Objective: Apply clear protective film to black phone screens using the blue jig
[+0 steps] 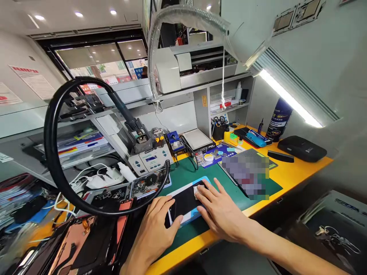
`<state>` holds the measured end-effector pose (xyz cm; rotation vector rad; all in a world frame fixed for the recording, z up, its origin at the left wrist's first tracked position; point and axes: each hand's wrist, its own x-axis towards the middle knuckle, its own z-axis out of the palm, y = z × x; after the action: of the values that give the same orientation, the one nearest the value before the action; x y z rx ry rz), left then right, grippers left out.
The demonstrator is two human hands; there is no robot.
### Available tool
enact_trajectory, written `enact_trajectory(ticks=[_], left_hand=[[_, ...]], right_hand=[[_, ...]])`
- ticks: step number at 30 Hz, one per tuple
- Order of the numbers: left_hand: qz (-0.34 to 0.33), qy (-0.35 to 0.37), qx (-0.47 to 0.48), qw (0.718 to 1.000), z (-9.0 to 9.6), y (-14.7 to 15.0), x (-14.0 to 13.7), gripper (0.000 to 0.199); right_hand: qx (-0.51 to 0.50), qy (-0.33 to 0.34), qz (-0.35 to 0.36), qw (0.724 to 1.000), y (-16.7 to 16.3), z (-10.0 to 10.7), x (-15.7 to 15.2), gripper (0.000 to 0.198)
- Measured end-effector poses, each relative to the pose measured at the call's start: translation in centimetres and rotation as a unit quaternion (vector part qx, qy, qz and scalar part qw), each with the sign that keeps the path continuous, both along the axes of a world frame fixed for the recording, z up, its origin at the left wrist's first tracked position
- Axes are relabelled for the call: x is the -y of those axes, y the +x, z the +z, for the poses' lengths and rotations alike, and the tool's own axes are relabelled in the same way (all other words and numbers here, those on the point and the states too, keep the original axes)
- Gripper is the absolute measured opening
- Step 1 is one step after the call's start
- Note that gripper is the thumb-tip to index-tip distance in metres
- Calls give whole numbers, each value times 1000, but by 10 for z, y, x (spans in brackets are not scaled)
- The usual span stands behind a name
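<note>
A phone [183,201] with a dark screen lies face up on a light blue and white flat piece [191,217] on the green mat. My left hand [157,223] grips its left end, thumb on the near edge and fingers on the far side. My right hand [219,208] is over the right end, fingertips pressing a small white wipe [196,192] onto the screen. Part of the wipe is hidden under those fingers. What the blue and white piece is, I cannot tell.
A black hose [48,141] loops close by on the left, over several opened phone parts [88,244]. Behind stands a soldering station [150,158]. A blurred-out flat item [243,177] lies right on the green mat [183,168]. A lit lamp [289,97] hangs above.
</note>
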<state>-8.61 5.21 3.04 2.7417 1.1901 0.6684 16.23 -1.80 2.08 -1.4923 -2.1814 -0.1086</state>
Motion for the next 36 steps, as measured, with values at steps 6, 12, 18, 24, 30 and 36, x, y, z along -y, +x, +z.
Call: enact_trajectory(ticks=[6,12,18,24,30,36], left_hand=[[10,30,2,999,-5,2,5,38],[5,67,37,997,-19,2,6,39],[0,73,62,995,-26,2,8,39],[-4,112,59,992,-34,1,4,40],[2,109,65,992,-35,1,4,40],[2,108,65,992,-32,2,5,40]], right_hand=[[-12,-5,-20,1000,-14,-3,11,44],[-7,-29,-47,998,-17,-5,29,44],[21,-9,-102,995,-36,-13,35,50],[48,-28,-117,992,-37,-15,35,49],[49,-24,-149,987,-40,-16,38,51],[49,-33,-146,988,-38,-18,41,50]])
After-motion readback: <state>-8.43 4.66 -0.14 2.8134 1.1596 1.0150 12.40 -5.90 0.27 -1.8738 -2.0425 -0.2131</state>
